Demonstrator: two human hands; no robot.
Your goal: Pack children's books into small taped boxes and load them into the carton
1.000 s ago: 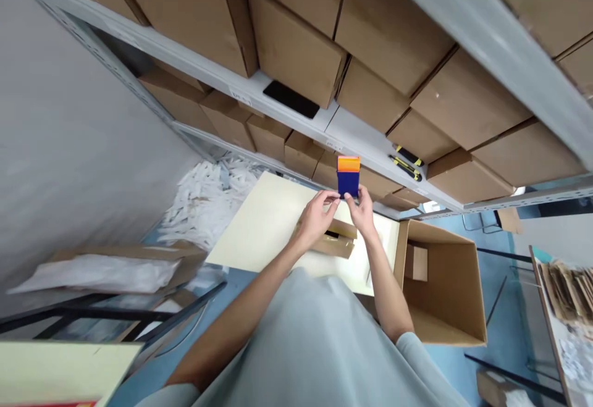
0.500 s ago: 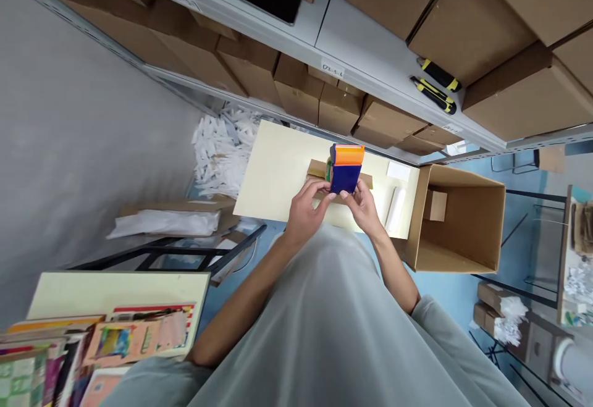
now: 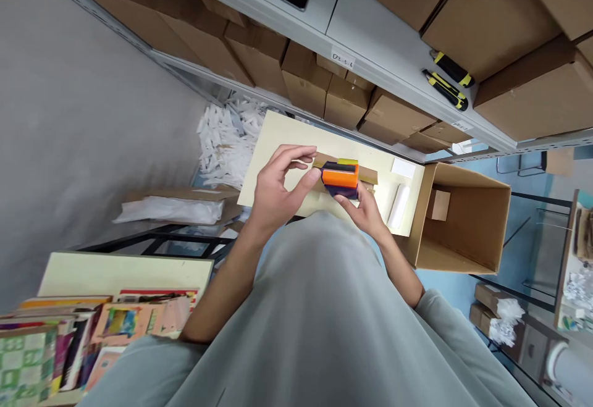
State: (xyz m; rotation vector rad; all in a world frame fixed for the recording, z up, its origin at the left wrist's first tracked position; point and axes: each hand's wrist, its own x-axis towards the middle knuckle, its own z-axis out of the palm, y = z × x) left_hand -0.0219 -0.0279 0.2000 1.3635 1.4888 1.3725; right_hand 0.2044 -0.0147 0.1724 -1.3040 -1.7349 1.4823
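A small orange and dark-blue box [image 3: 340, 178] is held above the pale table [image 3: 273, 141], its orange face turned up. My right hand [image 3: 365, 212] grips its lower right side, thumb on the near edge. At the box's left end is my left hand [image 3: 282, 188], fingers stretched out and apart from the thumb. The left thumb tip is close to the box's left edge; whether it touches I cannot tell. Behind and below the box lies a flat brown cardboard piece [image 3: 369, 175], partly hidden by it.
A white roll [image 3: 398, 206] and a white paper slip [image 3: 403, 167] lie at the table's right. Beside them stands an open cardboard carton [image 3: 472, 259] with a small box inside. Shelves with brown boxes [image 3: 345, 101] and two utility knives [image 3: 447, 89] run along the back. Books [image 3: 60, 357] lie lower left.
The box has tipped, so its orange face now points up and less blue shows. My left hand has left its lower edge, moved left and opened; my right hand still holds it.
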